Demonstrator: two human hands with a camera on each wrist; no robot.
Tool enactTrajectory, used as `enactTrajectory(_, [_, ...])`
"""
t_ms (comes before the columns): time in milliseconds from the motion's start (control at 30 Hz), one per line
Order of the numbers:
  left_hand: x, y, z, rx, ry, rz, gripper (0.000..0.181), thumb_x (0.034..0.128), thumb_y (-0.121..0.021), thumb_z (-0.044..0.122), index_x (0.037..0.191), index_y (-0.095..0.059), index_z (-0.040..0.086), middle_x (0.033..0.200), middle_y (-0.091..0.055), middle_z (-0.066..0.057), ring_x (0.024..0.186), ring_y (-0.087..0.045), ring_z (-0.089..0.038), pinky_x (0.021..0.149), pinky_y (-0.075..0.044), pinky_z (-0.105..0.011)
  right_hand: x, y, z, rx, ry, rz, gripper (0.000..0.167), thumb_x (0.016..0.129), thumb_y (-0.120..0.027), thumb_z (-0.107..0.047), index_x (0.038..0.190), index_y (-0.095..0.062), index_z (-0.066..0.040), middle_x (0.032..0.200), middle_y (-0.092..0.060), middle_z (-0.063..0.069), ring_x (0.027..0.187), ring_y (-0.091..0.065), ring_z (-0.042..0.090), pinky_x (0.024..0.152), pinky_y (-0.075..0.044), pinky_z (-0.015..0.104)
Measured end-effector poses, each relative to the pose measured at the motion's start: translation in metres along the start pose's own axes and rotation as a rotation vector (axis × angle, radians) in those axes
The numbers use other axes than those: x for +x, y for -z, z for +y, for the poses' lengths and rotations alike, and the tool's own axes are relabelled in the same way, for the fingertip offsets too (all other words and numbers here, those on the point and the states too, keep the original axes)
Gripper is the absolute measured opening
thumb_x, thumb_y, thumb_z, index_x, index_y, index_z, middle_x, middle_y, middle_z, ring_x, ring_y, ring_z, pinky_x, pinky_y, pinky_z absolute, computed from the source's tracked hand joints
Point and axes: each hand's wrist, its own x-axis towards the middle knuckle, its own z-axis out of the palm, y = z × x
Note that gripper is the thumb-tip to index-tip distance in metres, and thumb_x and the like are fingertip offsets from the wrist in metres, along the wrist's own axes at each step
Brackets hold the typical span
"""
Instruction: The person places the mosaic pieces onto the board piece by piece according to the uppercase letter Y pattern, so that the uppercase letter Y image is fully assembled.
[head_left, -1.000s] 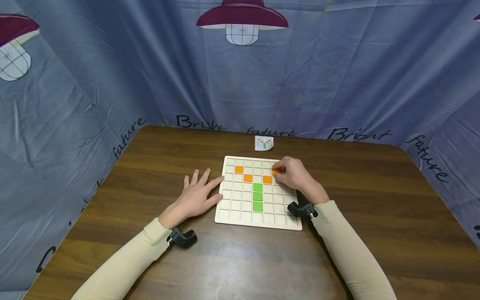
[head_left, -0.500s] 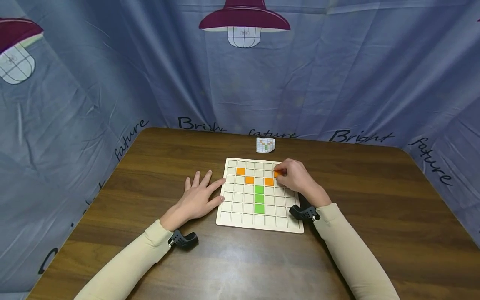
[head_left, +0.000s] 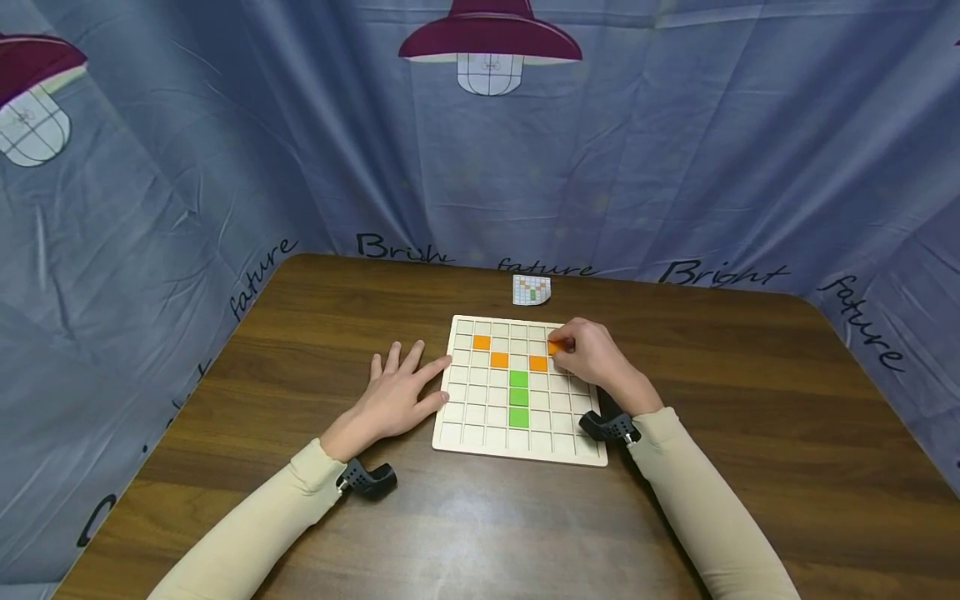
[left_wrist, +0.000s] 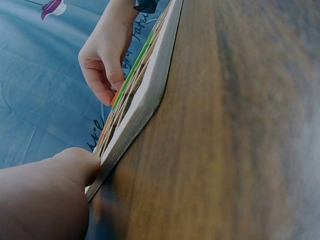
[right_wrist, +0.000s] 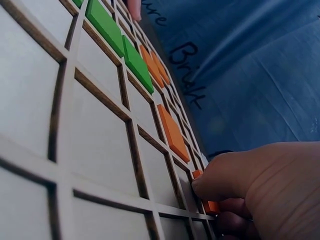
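A pale square grid board [head_left: 465, 435] lies on the table. Near its upper right, my right hand [head_left: 594, 357] pinches an orange tile [head_left: 554, 346] between thumb and fingers; in the right wrist view this tile [right_wrist: 211, 206] is at a cell, partly hidden by the thumb. Three green tiles [head_left: 518, 397] form a column mid-board. Other orange tiles sit above it: two on the left, the nearer one [head_left: 499, 360] lower, and one on the right [head_left: 537, 363]. My left hand [head_left: 387, 402] lies with fingers spread, thumb and index finger touching the board's left edge.
Behind the board is a small paper card [head_left: 531, 290] printed with a coloured grid pattern. The wooden table [head_left: 480, 517] ends at a blue curtain [head_left: 300, 125] at the back and sides. A black wrist camera [head_left: 367, 481] is strapped below the left hand.
The head view has shifted very slightly. Both hands, the board and the tiles keep their places, the right hand still pinching the orange tile.
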Motion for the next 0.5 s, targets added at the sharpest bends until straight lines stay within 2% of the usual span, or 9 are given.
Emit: enactTrajectory(500, [0.0006, -0.0007, -0.0002, -0.002, 0.006, -0.009, 0.059, 0.1025, -0.051, 0.049, 0.158, -0.041, 0.029, 0.167, -0.024, -0.025, 0.152, -0.013, -0.060, 0.114, -0.011, -0.081, 0.0007, -0.0020, 0.0029, -0.004, 0.023, 0.021, 0.031, 0.085, -0.069, -0.004, 0.114, -0.077, 0.000, 0.107, -0.071, 0.016, 0.086, -0.057, 0.024, 0.077, -0.046, 0.034])
